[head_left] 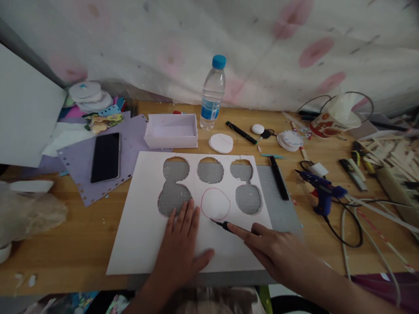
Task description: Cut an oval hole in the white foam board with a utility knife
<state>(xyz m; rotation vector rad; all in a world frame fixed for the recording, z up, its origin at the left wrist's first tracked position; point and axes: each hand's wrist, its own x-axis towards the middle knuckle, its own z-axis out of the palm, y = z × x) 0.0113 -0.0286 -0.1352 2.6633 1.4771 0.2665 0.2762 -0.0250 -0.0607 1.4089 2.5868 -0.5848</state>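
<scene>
The left hand [181, 250] lies flat and released on the matte white foam sheet [140, 226], just left of the red-outlined circle [215, 204]. The right hand [278, 250] grasps a slim black knife [225, 225], tip at that circle's lower edge. Cutting appears in progress; the next stroke calls for following the curve.

One bottle [213, 93], one phone [105, 157]

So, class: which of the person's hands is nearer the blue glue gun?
Right. The right hand lies left of and below the glue gun; the left hand presses the white board, farther left.
</scene>
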